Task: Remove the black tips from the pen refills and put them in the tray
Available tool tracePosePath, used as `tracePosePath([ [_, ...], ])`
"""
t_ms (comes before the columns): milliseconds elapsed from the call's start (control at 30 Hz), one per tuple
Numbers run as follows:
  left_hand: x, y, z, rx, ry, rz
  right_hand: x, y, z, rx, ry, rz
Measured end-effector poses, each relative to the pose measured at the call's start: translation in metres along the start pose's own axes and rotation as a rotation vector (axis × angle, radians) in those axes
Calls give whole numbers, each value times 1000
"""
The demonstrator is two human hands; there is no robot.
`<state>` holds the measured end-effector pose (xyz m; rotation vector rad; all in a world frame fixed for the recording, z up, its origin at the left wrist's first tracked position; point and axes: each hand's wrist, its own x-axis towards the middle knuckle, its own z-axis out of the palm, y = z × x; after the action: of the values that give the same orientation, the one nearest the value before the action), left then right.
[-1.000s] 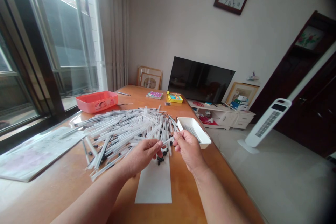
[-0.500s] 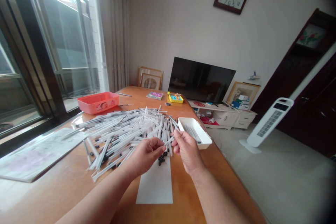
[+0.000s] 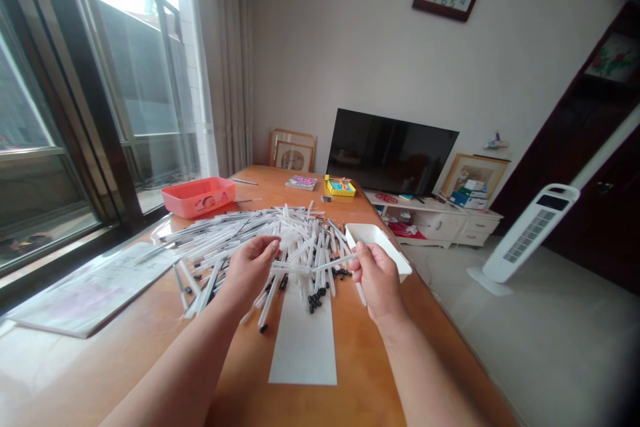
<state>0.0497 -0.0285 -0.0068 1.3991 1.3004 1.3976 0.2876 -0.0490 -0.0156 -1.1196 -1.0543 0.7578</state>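
A wide pile of clear pen tubes [image 3: 300,240] covers the middle of the wooden table. Over its near edge is my left hand [image 3: 253,267], thumb and fingers pinched together; whatever is between them is too small to make out. My right hand [image 3: 377,277] pinches a clear tube [image 3: 337,262] that points left over the pile. Behind that hand stands a white tray [image 3: 373,233], partly hidden by it. Several black caps [image 3: 317,300] lie on a white paper strip [image 3: 303,347] between my forearms.
A red basket [image 3: 199,199] stands at the far left of the table, with a large sheet [image 3: 95,290] nearer. At the far end are a booklet [image 3: 301,183] and a yellow box [image 3: 341,187]. The table's right edge [image 3: 450,340] drops to the floor.
My hands have moved apart: the left one went left over the pile, the right one slightly right, with the tube in its fingers. The view has shifted slightly.
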Motion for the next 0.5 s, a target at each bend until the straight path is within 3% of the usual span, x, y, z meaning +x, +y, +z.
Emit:
tracePosePath([
  [100, 4, -4, -6, 140, 29, 12, 1, -1, -1, -6, 11, -13],
  [267, 4, -9, -9, 514, -98, 88, 1, -1, -2, -6, 18, -10],
  [500, 2, -4, -11, 721, -136, 98, 3, -1, -3, -19, 34, -18],
])
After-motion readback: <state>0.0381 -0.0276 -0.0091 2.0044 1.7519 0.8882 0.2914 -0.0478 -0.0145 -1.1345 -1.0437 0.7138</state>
